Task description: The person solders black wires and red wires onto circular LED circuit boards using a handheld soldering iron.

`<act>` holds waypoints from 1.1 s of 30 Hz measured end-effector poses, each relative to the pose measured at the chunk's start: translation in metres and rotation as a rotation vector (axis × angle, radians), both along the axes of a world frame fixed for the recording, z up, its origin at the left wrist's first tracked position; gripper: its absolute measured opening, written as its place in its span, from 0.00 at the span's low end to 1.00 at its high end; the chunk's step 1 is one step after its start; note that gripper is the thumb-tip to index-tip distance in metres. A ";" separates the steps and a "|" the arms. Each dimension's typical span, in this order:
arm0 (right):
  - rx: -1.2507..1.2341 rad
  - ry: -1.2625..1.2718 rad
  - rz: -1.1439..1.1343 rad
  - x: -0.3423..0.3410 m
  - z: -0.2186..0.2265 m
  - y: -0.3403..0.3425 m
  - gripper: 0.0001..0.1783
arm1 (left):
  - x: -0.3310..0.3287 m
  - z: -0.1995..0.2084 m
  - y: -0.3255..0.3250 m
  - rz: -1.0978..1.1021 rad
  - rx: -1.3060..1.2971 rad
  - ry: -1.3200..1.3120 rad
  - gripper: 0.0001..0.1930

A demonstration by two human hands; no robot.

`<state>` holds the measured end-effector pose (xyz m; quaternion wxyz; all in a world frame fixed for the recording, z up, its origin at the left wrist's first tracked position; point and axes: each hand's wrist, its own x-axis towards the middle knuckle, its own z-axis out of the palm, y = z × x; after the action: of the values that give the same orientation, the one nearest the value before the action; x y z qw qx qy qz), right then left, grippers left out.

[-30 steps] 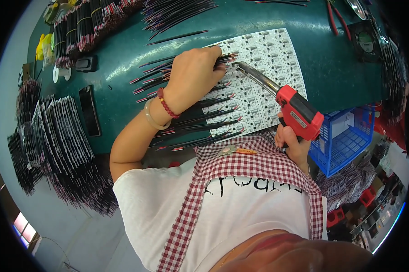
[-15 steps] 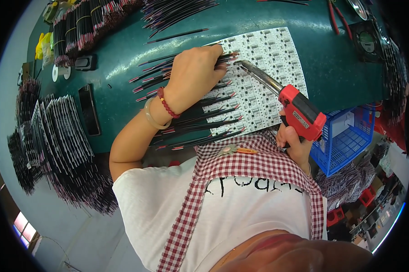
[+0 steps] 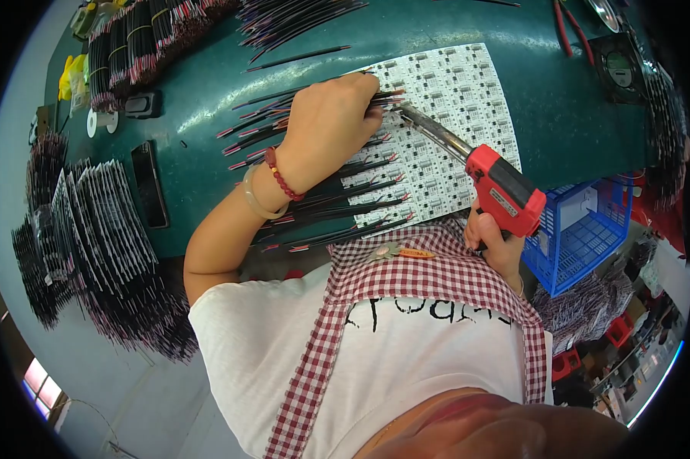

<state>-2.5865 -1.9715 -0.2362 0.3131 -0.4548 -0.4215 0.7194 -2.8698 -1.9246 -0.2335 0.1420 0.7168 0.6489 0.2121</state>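
My left hand (image 3: 333, 115) is closed, thumb and fingers pinching a black cable (image 3: 391, 95) with stripped reddish ends over the white circuit board panel (image 3: 467, 99). In my right hand (image 3: 496, 243), the fingers wrap the grip of a red and black soldering gun (image 3: 505, 191). Its metal tip points up and left, close to the cable ends beside my left fingertips; whether it touches them I cannot tell. More black cables (image 3: 375, 187) lie in rows along the panel's left side, their ends on the board. My left hand and wrist cover part of these rows.
A green table (image 3: 574, 138) lies under the work. Cable bundles (image 3: 142, 46) sit at the far left, with a loose pile (image 3: 291, 23) beside them. A phone (image 3: 150, 183) lies left of my arm. Red-handled pliers (image 3: 576, 30) are far right; a blue crate (image 3: 578, 237) stands near right.
The soldering gun has shifted slightly left, and its tip sits a little lower by the cable ends. My left hand keeps its pinch in nearly the same place.
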 end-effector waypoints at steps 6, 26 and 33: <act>0.015 -0.004 -0.007 -0.003 0.004 0.000 0.14 | 0.001 0.001 -0.001 -0.018 -0.002 0.020 0.08; 0.065 0.016 -0.039 -0.005 0.004 0.000 0.22 | 0.003 0.004 0.001 -0.042 0.011 0.090 0.06; 0.146 0.330 -0.304 -0.004 0.000 0.008 0.19 | 0.008 0.007 -0.008 -0.021 -0.035 0.090 0.09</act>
<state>-2.5909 -1.9630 -0.2366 0.5144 -0.3653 -0.3422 0.6963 -2.8623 -1.9323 -0.2266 0.1273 0.7297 0.6507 0.1669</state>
